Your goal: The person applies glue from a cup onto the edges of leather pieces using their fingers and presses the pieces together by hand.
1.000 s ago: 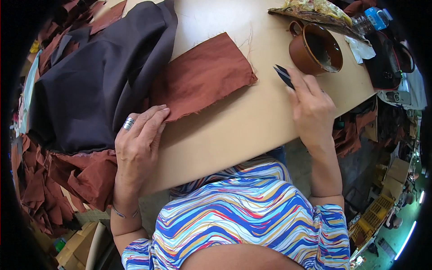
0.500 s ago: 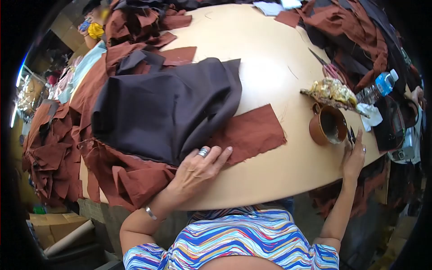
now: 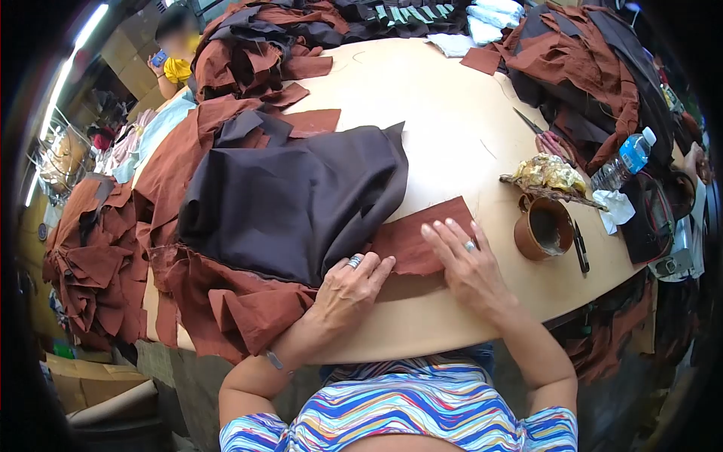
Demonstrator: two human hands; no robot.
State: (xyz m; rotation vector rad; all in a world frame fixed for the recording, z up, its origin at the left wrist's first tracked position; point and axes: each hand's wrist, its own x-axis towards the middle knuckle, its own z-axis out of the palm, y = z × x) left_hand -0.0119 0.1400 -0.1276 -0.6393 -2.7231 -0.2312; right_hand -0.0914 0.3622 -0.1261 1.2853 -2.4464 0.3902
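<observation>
A dark cloth (image 3: 279,200) lies in loose folds at the centre left, with rust-brown cloth (image 3: 233,309) along its lower edge. From under its right side a flat rust-brown piece (image 3: 418,233) extends. My left hand (image 3: 350,290), with a ring, has its fingers closed at the lower edge where the dark cloth and the flat piece meet; what they hold, if anything, is hidden. My right hand (image 3: 471,267) rests open, fingers spread, on the right end of the flat piece. Small black snips (image 3: 581,248) lie on the table beside a brown mug (image 3: 544,229).
On the right of the table (image 3: 422,328) are a wrapped food item (image 3: 547,175), a bottle (image 3: 626,160), a tissue (image 3: 616,210), scissors (image 3: 548,138) and a black bag (image 3: 651,215). Cloth heaps (image 3: 580,68) stand behind. A person in yellow (image 3: 178,69) is at the far left.
My right hand has let go of the snips beside the mug and moved left onto the flat rust-brown piece. My left hand stays at the cloth edge. The view has shifted to show more table.
</observation>
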